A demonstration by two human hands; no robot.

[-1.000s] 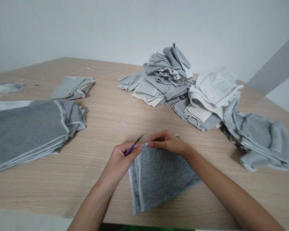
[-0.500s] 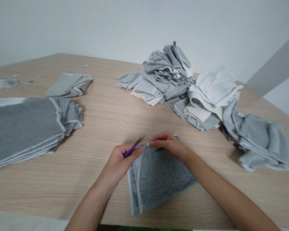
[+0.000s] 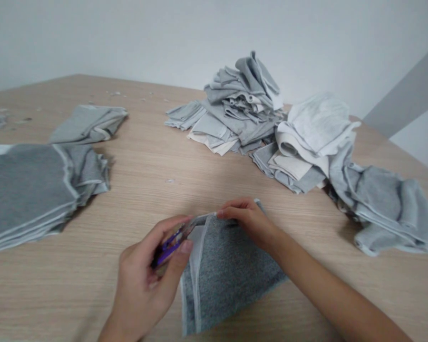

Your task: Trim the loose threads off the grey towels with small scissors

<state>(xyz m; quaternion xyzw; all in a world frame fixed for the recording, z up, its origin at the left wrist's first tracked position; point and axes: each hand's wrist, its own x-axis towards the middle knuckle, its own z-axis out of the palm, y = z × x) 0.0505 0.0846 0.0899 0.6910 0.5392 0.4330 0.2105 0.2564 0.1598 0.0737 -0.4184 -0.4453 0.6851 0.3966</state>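
My left hand (image 3: pixel 141 280) is closed around purple-handled thread snips (image 3: pixel 168 254). Their blades point up and right at the top edge of a dark grey cloth piece (image 3: pixel 231 270) with pale seams. The blade tips are blurred, so I cannot tell whether they touch the cloth. At that same top edge, my right hand (image 3: pixel 251 221) pinches the cloth between thumb and fingers, just right of the snips. The lower part of the cloth hangs down towards me over the table.
On the wooden table (image 3: pixel 142 180), a stack of dark grey cloth pieces (image 3: pixel 24 185) lies left, with a folded light grey piece (image 3: pixel 89 123) behind it. Heaped grey cloths (image 3: pixel 242 109), a white-grey bundle (image 3: pixel 317 123) and grey cloths (image 3: pixel 388 204) spread to the right. Scraps lie far left.
The left hand has moved left and turned; the snips, earlier pointing up from its fingers, now lie in its grip aimed at the cloth edge. The right hand keeps its pinch.
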